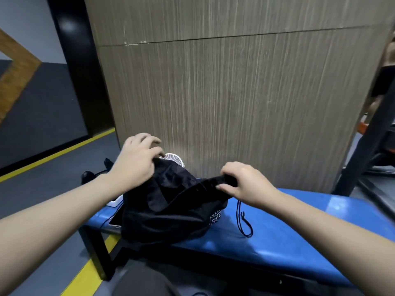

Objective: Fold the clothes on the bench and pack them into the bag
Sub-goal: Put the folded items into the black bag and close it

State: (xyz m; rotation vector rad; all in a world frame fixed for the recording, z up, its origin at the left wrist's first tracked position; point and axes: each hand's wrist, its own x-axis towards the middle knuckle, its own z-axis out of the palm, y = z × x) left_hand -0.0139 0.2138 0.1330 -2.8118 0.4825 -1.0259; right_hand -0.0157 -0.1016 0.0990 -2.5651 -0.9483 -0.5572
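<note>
A black drawstring bag (171, 212) lies on the left part of the blue padded bench (288, 229). My left hand (136, 161) grips the bag's far left rim, and my right hand (245, 182) pinches the rim on the right, so the mouth is stretched between them. Dark cloth fills the bag; a patterned black-and-white piece (215, 216) shows at its right side. The bag's black cord (243, 223) loops loose on the bench below my right hand.
A small white fan (174, 159) stands behind the bag against the wood-grain wall (235, 99). A flat device (116, 221) lies on the bench's left end under the bag. A black metal frame (363, 133) rises at right. The floor has yellow lines (85, 272).
</note>
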